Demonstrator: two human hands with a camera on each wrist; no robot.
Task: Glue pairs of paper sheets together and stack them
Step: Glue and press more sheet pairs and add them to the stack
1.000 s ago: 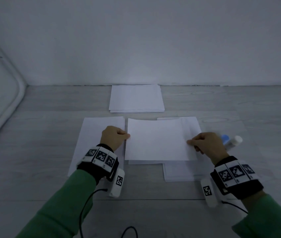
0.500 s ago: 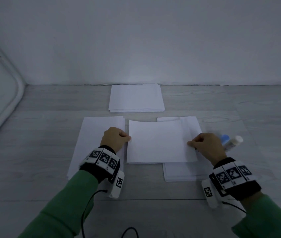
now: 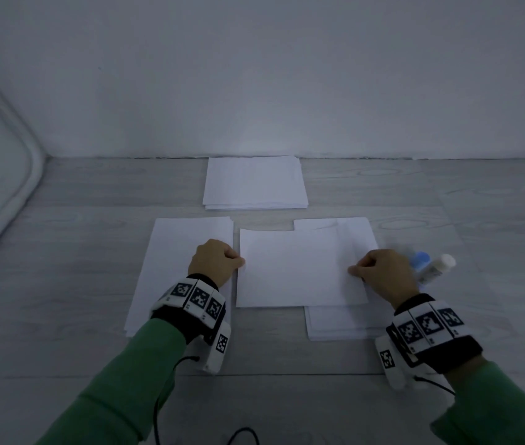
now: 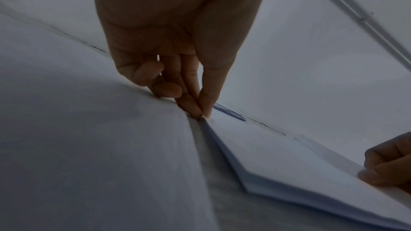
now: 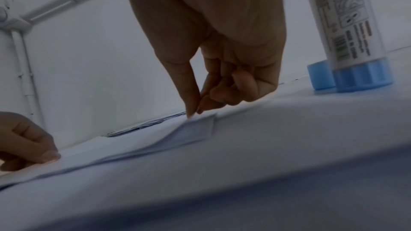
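I hold one white sheet (image 3: 296,268) flat and low above the table between both hands. My left hand (image 3: 241,261) pinches its left edge, and the left wrist view shows the fingertips (image 4: 201,111) closed on that edge. My right hand (image 3: 353,270) pinches the sheet near its right edge, thumb and fingers (image 5: 193,110) meeting on the paper. The sheet overlaps a paper stack (image 3: 344,326) beneath its right part. A single sheet (image 3: 171,268) lies flat to the left. An uncapped glue stick (image 3: 436,268) and its blue cap (image 3: 420,260) lie just right of my right hand.
Another paper stack (image 3: 254,183) lies at the back against the wall. A white pipe (image 3: 14,194) runs along the left wall. A black cable (image 3: 241,435) loops near the front edge between my green sleeves.
Both hands and the sheet they hold have drifted slightly toward me and lower. The grips are unchanged.
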